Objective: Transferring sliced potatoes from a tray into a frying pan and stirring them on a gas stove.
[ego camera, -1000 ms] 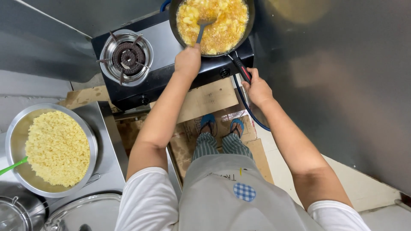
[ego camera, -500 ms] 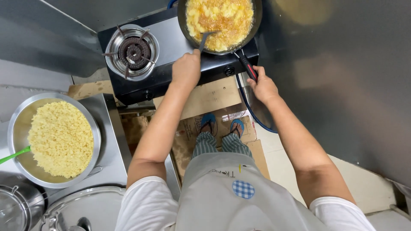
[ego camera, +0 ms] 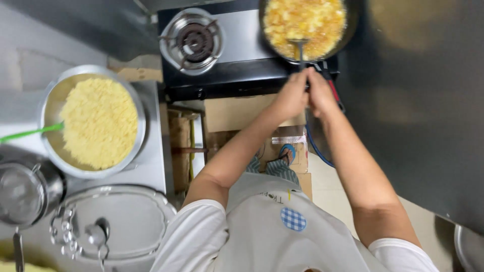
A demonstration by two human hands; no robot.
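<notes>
Both hands meet at the front edge of the gas stove [ego camera: 242,75]. Left hand [ego camera: 291,95] has fingers clamped on the spatula handle [ego camera: 301,50], its head sunk in the yellow egg scramble [ego camera: 305,20]. Right hand [ego camera: 320,93] has fingers curled round the frying pan [ego camera: 348,35] handle. Pan sits on the stove's right burner; left burner [ego camera: 194,40] bare. Metal bowl of yellow noodles [ego camera: 98,121] on the counter's left side.
</notes>
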